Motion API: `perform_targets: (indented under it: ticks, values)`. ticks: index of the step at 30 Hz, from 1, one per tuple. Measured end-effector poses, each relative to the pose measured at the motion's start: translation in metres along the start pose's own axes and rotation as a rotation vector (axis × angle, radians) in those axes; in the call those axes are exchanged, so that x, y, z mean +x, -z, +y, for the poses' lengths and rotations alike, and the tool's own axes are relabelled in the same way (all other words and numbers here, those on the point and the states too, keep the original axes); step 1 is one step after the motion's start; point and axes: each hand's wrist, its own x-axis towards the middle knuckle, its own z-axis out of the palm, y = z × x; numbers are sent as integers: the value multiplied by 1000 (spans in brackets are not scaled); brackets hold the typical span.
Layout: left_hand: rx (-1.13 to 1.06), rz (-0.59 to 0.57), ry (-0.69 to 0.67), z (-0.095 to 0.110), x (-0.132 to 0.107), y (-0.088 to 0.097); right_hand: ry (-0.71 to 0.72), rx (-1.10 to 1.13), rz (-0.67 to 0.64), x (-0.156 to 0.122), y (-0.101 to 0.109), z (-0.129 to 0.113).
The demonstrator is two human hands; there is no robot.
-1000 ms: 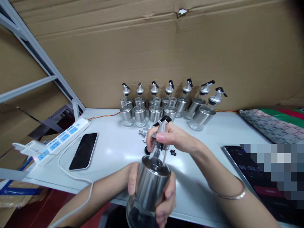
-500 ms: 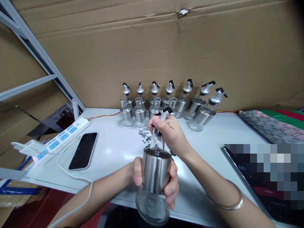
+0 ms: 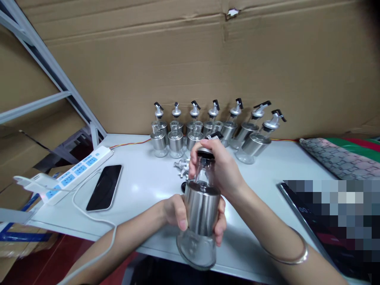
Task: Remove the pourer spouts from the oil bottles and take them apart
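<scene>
A glass oil bottle [image 3: 202, 209] with a brushed steel sleeve is held tilted over the table's front edge. My left hand [image 3: 178, 211] wraps round its sleeve from below, thumb in front and fingertips on the far side. At the neck, my right hand [image 3: 221, 164] is closed round a pourer spout [image 3: 205, 151] with a silver collar and black lever. The spout sits on the bottle's mouth; how deep its stopper goes is partly hidden by the fingers. Behind the hands lie several loose silver spout parts [image 3: 181, 166] and a black piece [image 3: 183, 187].
Bottles with spouts [image 3: 228, 128] line the cardboard wall [image 3: 148, 59], with spoutless bottles [image 3: 175, 144] before them. A phone [image 3: 104, 188] and a power strip [image 3: 78, 172] lie left, a white cable crossing near my left arm. A dark-screened device [image 3: 320, 221] lies right.
The spout has come down onto the bottle's mouth, my right hand now gripping round its collar. The bottle has shifted slightly right and up in my left hand.
</scene>
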Motion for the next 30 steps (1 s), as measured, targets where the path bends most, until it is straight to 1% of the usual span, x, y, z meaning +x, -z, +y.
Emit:
perform_targets:
  ticks: [3,5,8,10,13,15,19,21,23,24,27,28,29,30]
  values:
    - [0,47,-16,2,0,-3,-195,168,-22,2,1,-4]
    - [-18,38,-32,3,1,-5,-282,240,0,3,2,-7]
    - [-72,6,-59,4,2,-7,-340,351,50,5,2,-8]
    - [-96,1,-69,5,2,-8,-320,400,64,5,2,-7]
    - [-99,22,-67,8,1,-11,-213,393,70,4,2,-4]
    - [-88,64,-60,9,0,-12,-131,346,92,3,1,-3]
    - [-32,196,-33,11,-1,-13,24,194,144,3,-1,0]
    - [2,214,-37,10,-1,-13,103,90,128,3,-1,2]
    - [18,208,-56,9,-1,-11,224,-71,99,4,2,3]
    - [17,207,-68,8,0,-10,301,-191,96,4,5,2]
    - [32,235,-67,7,0,-10,534,-617,175,2,15,-7]
    - [53,251,-49,7,0,-11,576,-734,203,1,20,-12]
    - [81,267,-33,7,-1,-11,587,-818,204,0,25,-18]
    - [108,279,-19,8,-1,-12,569,-872,173,-1,30,-24]
